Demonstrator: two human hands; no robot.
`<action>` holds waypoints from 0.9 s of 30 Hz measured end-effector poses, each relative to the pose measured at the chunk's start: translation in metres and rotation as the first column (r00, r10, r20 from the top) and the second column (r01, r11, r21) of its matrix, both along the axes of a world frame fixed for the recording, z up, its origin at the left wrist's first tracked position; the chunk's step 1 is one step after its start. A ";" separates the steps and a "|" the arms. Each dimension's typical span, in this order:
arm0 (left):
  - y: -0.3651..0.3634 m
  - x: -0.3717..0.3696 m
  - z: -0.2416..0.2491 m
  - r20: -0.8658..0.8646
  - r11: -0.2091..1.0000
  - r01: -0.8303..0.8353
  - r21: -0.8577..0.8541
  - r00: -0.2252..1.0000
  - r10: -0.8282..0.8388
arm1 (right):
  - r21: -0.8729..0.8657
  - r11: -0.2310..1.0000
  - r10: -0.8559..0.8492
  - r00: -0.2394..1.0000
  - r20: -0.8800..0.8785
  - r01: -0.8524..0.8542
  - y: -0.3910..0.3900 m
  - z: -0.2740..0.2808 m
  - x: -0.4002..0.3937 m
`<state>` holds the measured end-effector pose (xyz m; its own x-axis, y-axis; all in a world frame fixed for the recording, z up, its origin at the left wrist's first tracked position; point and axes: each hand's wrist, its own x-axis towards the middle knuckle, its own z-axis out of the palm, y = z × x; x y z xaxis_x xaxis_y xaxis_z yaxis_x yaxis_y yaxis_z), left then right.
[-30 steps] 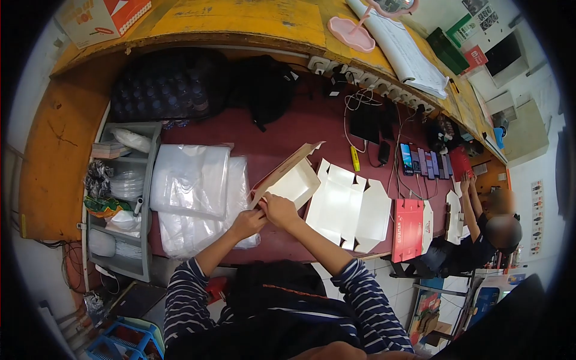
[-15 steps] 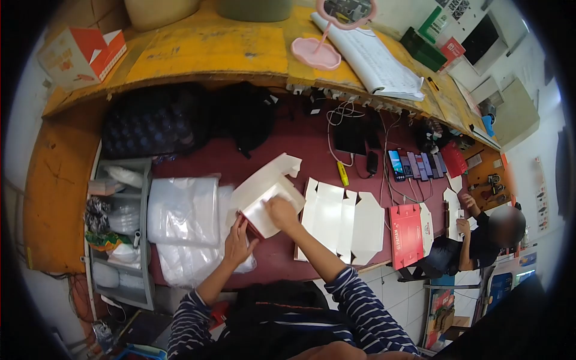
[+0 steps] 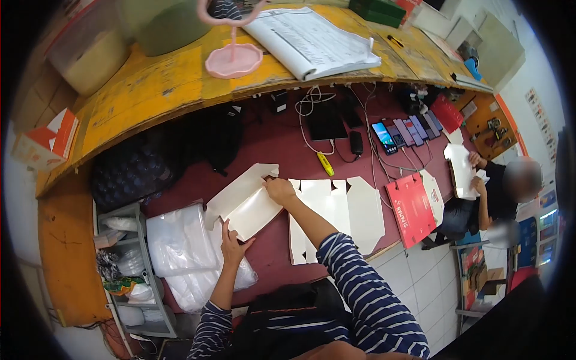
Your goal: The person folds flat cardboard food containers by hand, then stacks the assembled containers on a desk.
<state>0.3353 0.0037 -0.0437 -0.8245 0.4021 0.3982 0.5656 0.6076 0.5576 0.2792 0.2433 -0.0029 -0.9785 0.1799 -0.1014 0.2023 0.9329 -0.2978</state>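
Note:
A partly folded box with a white inside [image 3: 249, 207] lies on the dark red table in front of me. My left hand [image 3: 233, 243] grips its lower left edge, thumb near the inner side. At the box's upper right corner my right hand [image 3: 279, 191] has its fingers closed on the edge. Just right of the box lie flat white box sheets [image 3: 324, 210] with notched flaps. Stacked clear plastic bags [image 3: 183, 240] lie to the left of the box.
A red printed box sheet [image 3: 412, 210], phones [image 3: 399, 135] with cables, and a yellow highlighter [image 3: 325, 163] lie right and behind. A grey drawer rack [image 3: 157, 294] stands left. A yellow shelf [image 3: 174, 90] overhangs the back. Another person [image 3: 501, 192] holds a white sheet at right.
The view has turned and shifted. The box is opened out flatter, and my right hand has gone from its inner face to its upper right corner. The other person's white sheet is raised.

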 end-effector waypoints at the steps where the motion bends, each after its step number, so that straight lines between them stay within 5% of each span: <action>1: 0.002 0.001 0.001 0.038 1.000 -0.023 0.002 0.999 0.023 | -0.012 1.000 -0.013 1.000 -0.001 0.013 0.001 0.002 0.000; 4: 0.006 0.005 0.009 0.032 0.997 -0.050 -0.055 0.998 0.052 | -0.007 1.000 -0.026 0.999 -0.035 0.026 0.000 0.002 0.011; 6: 0.013 0.008 0.024 0.069 0.998 -0.048 -0.034 0.996 0.050 | -0.106 0.988 -0.142 0.925 -0.353 0.111 -0.001 0.007 0.023; 8: 0.022 0.020 0.035 -0.231 0.974 -0.209 -0.083 0.955 0.186 | -0.206 0.970 -0.203 0.904 -0.376 0.132 0.003 0.014 0.043; 10: 0.035 0.039 0.036 -0.277 0.970 -0.241 0.025 0.931 0.238 | -0.529 0.823 -0.483 0.745 -0.459 0.208 0.011 0.035 0.058; 11: 0.043 0.053 0.045 0.031 0.989 -0.016 -0.146 0.999 0.021 | -0.650 0.732 -0.545 0.749 -0.377 0.206 0.012 0.050 0.067; 12: 0.056 0.065 0.053 0.358 0.938 0.256 -0.236 0.920 -0.161 | -0.641 0.739 -0.544 0.744 -0.388 0.206 0.010 0.073 0.075; 14: 0.102 0.095 0.026 0.144 0.818 0.575 0.008 0.809 -0.570 | -0.816 0.575 -0.498 0.765 -0.409 -0.062 -0.002 0.125 0.103; 16: 0.139 0.117 0.039 0.187 0.700 0.714 0.006 0.687 -0.703 | -0.612 0.720 -0.124 0.806 -0.578 -0.328 -0.015 0.212 0.147; 18: 0.151 0.121 0.047 0.031 0.654 0.740 -0.158 0.665 -0.746 | -0.157 0.755 0.382 0.622 -0.684 -0.637 -0.022 0.294 0.198; 19: 0.156 0.127 0.049 -0.110 0.637 0.709 -0.302 0.638 -0.762 | -0.032 0.761 0.425 0.535 -0.730 -0.648 -0.026 0.321 0.224; 20: 0.169 0.128 -0.003 0.136 0.599 0.709 -0.372 0.681 -0.720 | 0.096 0.756 0.477 0.443 -0.759 -0.648 -0.028 0.337 0.246; 22: 0.172 0.118 0.018 0.259 0.461 0.760 -0.457 0.610 -0.749 | 0.306 0.735 0.519 0.211 -0.829 -0.605 -0.025 0.351 0.272; 23: 0.171 0.115 0.016 0.251 0.441 0.769 -0.463 0.591 -0.766 | 0.314 0.751 0.515 0.218 -0.829 -0.581 -0.022 0.351 0.284; 26: 0.172 0.108 0.012 0.126 0.509 0.794 -0.333 0.572 -0.810 | -0.029 0.898 0.129 0.325 -0.937 -0.440 -0.014 0.337 0.323; 27: 0.174 0.104 0.017 0.282 0.460 0.842 -0.281 0.530 -0.800 | -0.207 0.904 -0.065 0.359 -0.931 -0.374 -0.013 0.324 0.333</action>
<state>0.4397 0.1781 -0.0267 -0.0606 0.9980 0.0198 0.8648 0.0426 0.5003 0.6122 0.2300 0.3214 -0.5049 0.1834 0.8435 -0.5311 0.7044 -0.4710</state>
